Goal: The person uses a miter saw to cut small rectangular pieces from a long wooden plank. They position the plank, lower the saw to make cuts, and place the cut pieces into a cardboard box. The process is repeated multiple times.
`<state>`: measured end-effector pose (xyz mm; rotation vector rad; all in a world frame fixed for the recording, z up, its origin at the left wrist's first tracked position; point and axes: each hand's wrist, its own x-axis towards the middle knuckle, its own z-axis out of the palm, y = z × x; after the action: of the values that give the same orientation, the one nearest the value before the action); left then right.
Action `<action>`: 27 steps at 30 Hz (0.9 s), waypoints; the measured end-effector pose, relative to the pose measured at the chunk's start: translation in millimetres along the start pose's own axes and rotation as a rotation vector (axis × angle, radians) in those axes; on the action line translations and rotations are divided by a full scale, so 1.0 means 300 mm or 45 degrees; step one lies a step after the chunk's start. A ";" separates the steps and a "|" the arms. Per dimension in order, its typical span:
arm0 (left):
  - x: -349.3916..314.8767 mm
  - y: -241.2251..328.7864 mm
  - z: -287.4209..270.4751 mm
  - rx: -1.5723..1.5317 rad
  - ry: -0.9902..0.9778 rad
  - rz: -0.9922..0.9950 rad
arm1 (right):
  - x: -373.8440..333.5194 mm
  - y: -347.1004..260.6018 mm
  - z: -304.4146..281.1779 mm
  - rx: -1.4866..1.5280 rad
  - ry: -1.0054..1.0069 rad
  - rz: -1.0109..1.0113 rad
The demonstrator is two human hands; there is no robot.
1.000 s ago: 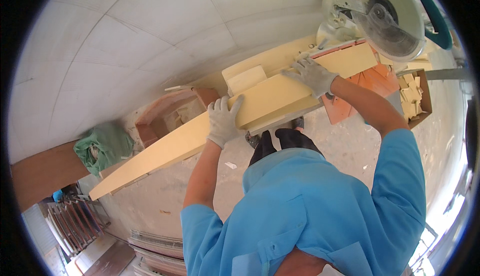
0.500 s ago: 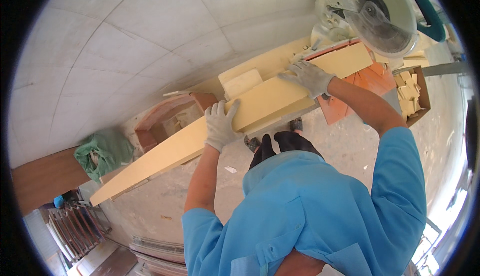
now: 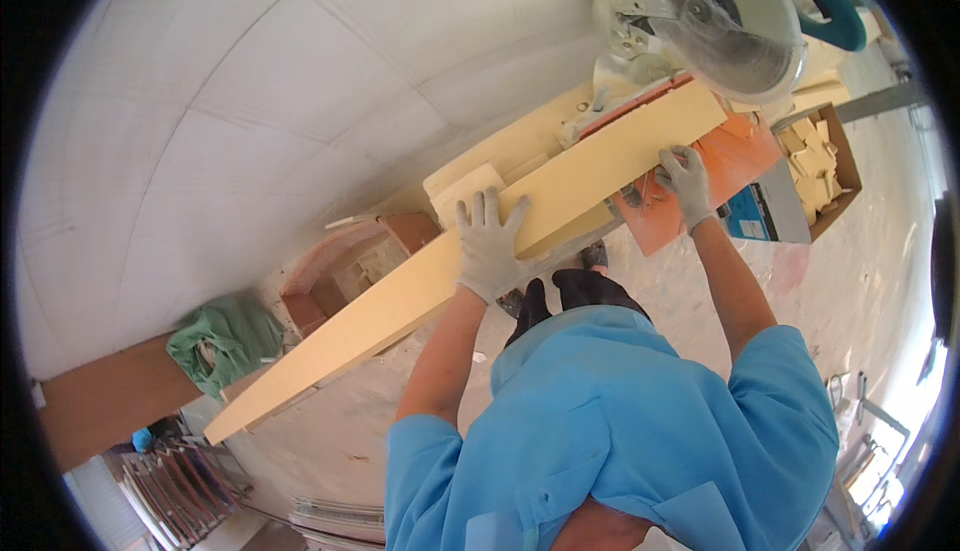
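Note:
A long cream-yellow board [image 3: 400, 276] slants from the lower left up to the mitre saw [image 3: 705, 26], its right end on the orange saw table [image 3: 655, 221] along the red fence. My left hand [image 3: 490, 246], in a pale work glove, lies on the board with fingers spread. My right hand [image 3: 687, 189], gloved too, is at the board's near edge close to its right end. Its fingers are bent together; whatever they may hold is too small to tell. The saw's round blade and guard are raised just beyond the board's end.
A box of yellow offcuts [image 3: 815, 176] stands right of the saw, beside a grey and blue carton [image 3: 765, 213]. Beyond the board are a reddish open box [image 3: 300, 291] and a green sack [image 3: 225, 341]. A pale wall [image 3: 270, 101] rises behind. My feet are below the board.
My right hand has come off the board's top and moved right and nearer, to its front edge. My left hand still lies on the board, now with fingers more spread. The view has shifted slightly.

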<state>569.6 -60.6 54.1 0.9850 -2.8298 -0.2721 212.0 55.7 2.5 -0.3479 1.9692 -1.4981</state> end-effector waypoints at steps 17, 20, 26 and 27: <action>0.114 0.051 0.053 0.031 -0.099 0.020 | 0.029 -0.003 0.056 -0.107 0.184 0.052; 0.138 0.056 0.061 -0.006 -0.068 0.054 | 0.019 -0.018 0.045 -0.073 0.160 0.056; 0.170 0.076 0.054 -0.098 -0.185 -0.024 | 0.051 -0.011 0.010 0.099 0.168 0.092; 0.172 0.081 0.051 -0.094 -0.198 -0.039 | 0.045 -0.009 0.006 0.104 0.185 0.078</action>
<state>511.9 -72.2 47.6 1.0353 -2.9197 -0.4733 202.3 46.1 0.5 -0.1454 2.0041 -1.5981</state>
